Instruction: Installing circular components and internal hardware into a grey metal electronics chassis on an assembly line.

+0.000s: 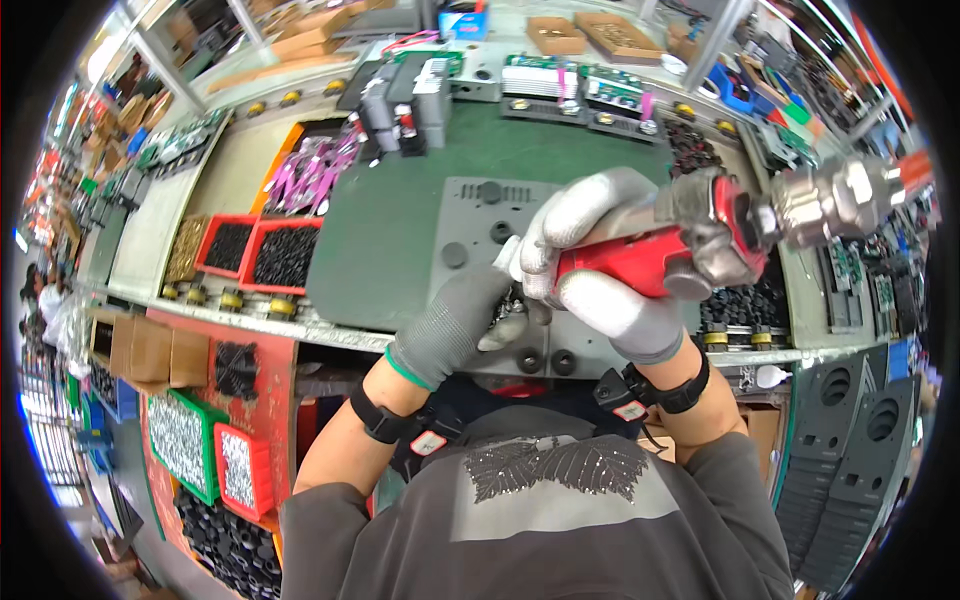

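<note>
Hands close together over plate [476, 232]: with right hand [614, 303] we grip red tool [630, 263], seemingly for control; left hand [452, 318] curls round dark bits [509, 306], likely against spilling.

From where I stand, the pale workbench [240, 150] supports a green mat [380, 225] across its middle. A flat grey panel [462, 225] lies on the mat, toward the front. Grey upright blocks [432, 95] stand at the mat's far side; to their right are two circuit board units [540, 85] with ribbed heat sinks. Left of the mat sit an orange-edged tray [278, 165] of purple parts and two red bins [247, 258] of small black parts. A lower red surface [272, 410] carries cardboard boxes [150, 350] and a green bin [208, 496].
</note>
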### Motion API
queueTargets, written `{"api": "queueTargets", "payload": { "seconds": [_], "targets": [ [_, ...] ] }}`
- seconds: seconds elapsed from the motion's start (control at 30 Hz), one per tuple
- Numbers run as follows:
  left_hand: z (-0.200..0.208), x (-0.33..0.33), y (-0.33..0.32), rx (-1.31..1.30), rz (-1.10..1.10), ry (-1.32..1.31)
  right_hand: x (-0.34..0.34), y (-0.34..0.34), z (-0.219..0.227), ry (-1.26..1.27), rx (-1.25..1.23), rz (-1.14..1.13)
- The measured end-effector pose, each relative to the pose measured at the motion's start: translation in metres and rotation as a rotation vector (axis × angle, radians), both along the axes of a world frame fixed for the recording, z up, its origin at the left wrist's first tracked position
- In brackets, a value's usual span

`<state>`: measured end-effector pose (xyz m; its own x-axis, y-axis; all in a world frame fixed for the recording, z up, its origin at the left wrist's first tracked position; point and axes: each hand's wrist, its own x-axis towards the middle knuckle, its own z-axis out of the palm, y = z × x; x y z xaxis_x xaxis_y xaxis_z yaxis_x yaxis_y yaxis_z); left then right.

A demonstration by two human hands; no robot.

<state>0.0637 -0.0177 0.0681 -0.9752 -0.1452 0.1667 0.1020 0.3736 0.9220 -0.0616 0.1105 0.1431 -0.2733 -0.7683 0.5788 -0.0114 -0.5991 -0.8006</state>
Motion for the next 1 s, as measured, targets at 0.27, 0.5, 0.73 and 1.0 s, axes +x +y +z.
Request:
{"api": "queueTargets", "payload": {
  "seconds": [0.27, 0.5, 0.73, 1.0],
  "targets": [
    [0.000, -0.058, 0.035, 1.131, -0.170, -0.402, -0.043, 0.065, -0.005, -0.111, -0.077, -0.335],
    [-0.012, -0.076, 0.046, 1.182, -0.210, -0.430, -0.054, 0.077, -0.014, -0.198, -0.086, -0.190],
    [-0.009, -0.076, 0.049, 1.090, -0.152, -0.438, -0.063, 0.083, -0.018, -0.041, -0.052, -0.262],
    [-0.014, -0.084, 0.044, 1.139, -0.111, -0.405, -0.065, 0.075, -0.019, -0.149, -0.108, -0.227]
  ]
}}
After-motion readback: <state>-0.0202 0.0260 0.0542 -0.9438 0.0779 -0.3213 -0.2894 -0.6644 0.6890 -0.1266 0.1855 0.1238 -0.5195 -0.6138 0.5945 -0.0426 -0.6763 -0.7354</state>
